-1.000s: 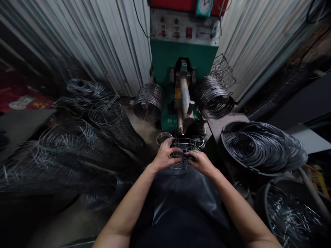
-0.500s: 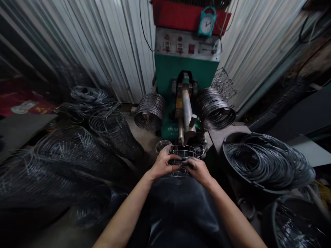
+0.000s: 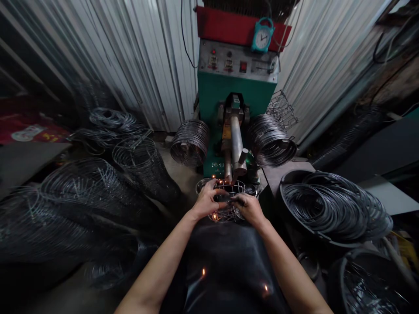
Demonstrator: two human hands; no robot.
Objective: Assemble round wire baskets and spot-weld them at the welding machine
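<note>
Between my hands is a round wire basket (image 3: 231, 213), its rim right under the electrode tips of a green spot welding machine (image 3: 235, 168). My left hand (image 3: 207, 201) grips the basket's left side, with finger coverings on some fingers. On the near right side my right hand (image 3: 248, 206) pinches the wire; its fingertips look dark. Orange sparks (image 3: 214, 215) glow at the basket, by the electrodes, and over the black apron (image 3: 229, 266) on my lap. The wires directly under my fingers are hidden.
Wire-ring bundles (image 3: 190, 141) hang on both sides of the machine. Stacked mesh cylinders (image 3: 81, 187) fill the left floor. To my right stand a tub of wire rings (image 3: 324, 205) and a dark bucket (image 3: 369, 283). A teal clock (image 3: 262, 35) hangs above the control panel.
Sparks have appeared around the electrodes, basket and apron. A red light on the panel is now lit. The basket and both hands have shifted slightly left.
</note>
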